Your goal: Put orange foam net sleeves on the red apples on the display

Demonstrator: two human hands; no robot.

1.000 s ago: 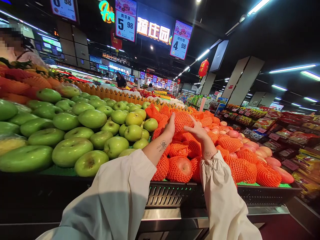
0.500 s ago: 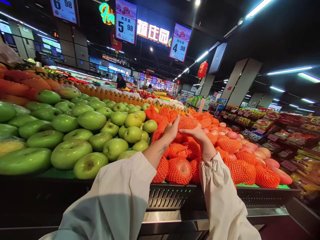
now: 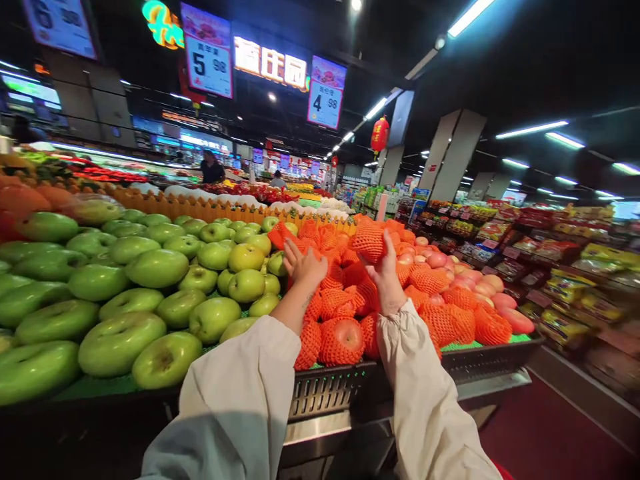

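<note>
While near the left hand (image 3: pixel 307 268), green apples (image 3: pixel 157 268) beside netted fruit (image 3: pixel 342 341)

Green apples (image 3: pixel 156 268), orange mesh-patterned netting (image 3: pixel 369 241), pink-red fruit (image 3: pixel 517 321), cream sleeves (image 3: pixel 240 377), black crate (image 3: pixel 370 392), red lantern (image 3: pixel 379 135)

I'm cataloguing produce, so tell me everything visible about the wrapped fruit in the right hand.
The wrapped fruit looks rounded, inside an orange, ribbed mesh sleeve that looks like soft foam. The sleeve covers it, so its skin cannot be made out. The right hand holds it from its right side and below, among other orange-wrapped fruit; the left hand is apart from it.
</note>
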